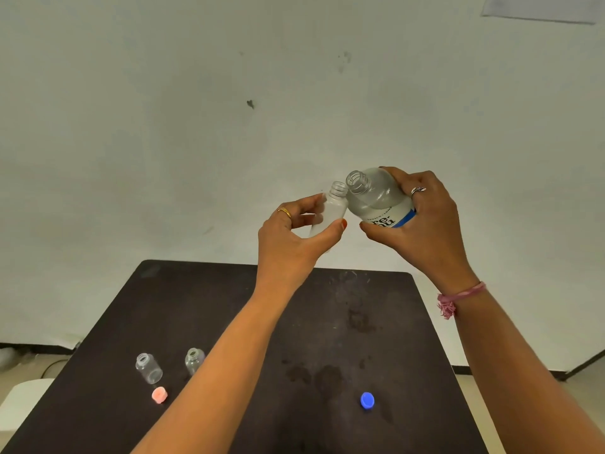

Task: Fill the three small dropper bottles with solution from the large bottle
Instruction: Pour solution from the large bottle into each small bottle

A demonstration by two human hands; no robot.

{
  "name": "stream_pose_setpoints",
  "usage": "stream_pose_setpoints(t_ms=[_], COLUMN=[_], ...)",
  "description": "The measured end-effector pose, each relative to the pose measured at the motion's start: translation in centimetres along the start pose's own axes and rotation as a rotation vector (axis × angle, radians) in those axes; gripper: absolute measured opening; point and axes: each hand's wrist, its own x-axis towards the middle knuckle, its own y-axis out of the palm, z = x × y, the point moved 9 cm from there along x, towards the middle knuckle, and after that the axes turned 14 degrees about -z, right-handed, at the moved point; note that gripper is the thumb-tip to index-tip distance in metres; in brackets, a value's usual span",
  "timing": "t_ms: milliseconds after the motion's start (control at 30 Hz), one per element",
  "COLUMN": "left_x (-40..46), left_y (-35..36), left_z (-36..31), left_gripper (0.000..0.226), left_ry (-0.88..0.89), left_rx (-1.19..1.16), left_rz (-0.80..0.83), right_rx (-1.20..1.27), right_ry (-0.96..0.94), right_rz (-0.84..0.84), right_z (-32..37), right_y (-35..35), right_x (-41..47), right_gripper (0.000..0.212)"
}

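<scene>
The dark tabletop (203, 309) lay well below both hands, with bare surface between the forearms and its far edge beneath the wrists. Above it, the right hand (425, 224) was wrapped round the body of the large bottle (376, 198), uncapped, its long axis tilted up and leftward so the open neck pointed toward the other hand. The left hand (294, 237) pinched a small dropper bottle (332, 211) between thumb and fingertips, nearly upright with a slight rightward lean, mouth open. The two mouths stood just beside each other, the large neck slightly higher and to the right; the bottle shoulders appeared to touch. In my judgement pouring required further tipping of the large neck over the small mouth, with little margin for spillage. Two more small bottles (149, 368) (194, 360) stood uncapped near the left edge, apparently empty. A pink cap (159, 394) lay beside them; a blue cap (367, 400) lay well apart to the right.
</scene>
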Motion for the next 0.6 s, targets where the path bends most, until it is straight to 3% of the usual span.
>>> stream_pose_setpoints(t_ms=[600], left_x=[0.5], left_y=[-0.3], left_z=[-0.7], left_gripper=[0.041], left_ry=[0.014], left_rx=[0.007], left_rz=[-0.012], right_rx=[-0.093], right_ry=[-0.127], right_rz=[-0.065], right_z=[2.1], right_y=[-1.5], right_x=[1.5], right_gripper=[0.074])
